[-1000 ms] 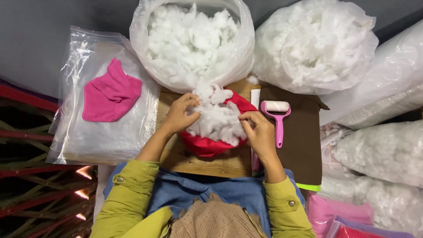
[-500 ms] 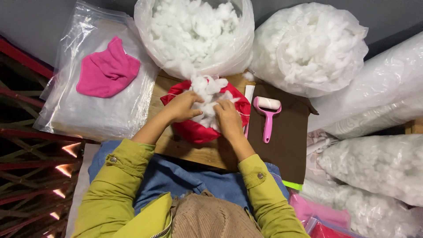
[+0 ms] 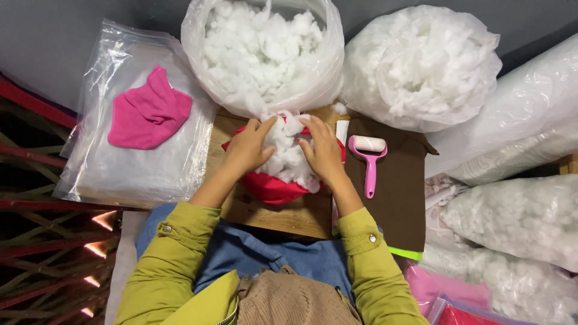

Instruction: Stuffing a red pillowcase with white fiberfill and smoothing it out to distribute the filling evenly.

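A red fabric cover (image 3: 271,188) lies on a small wooden board (image 3: 289,213) in front of me, with a heap of white stuffing (image 3: 288,153) piled in its opening. My left hand (image 3: 250,147) presses on the left side of the heap. On the right side my right hand (image 3: 324,151) cups it, fingers spread over the fluff. Both hands flank the stuffing and touch the red cover's rim. An open clear bag full of white stuffing (image 3: 262,51) stands just behind them.
A pink lint roller (image 3: 368,157) rests on a brown fabric sheet (image 3: 400,192) to the right. A pink fabric piece (image 3: 149,111) lies on a clear plastic bag (image 3: 132,156) at left. More bags of stuffing (image 3: 421,66) crowd the right side. A dark red rack (image 3: 42,241) is at left.
Both hands have shifted from pinching the cover's edges to pressing on the stuffing heap from either side. The heap sits lower in the red cover. The view has shifted slightly.
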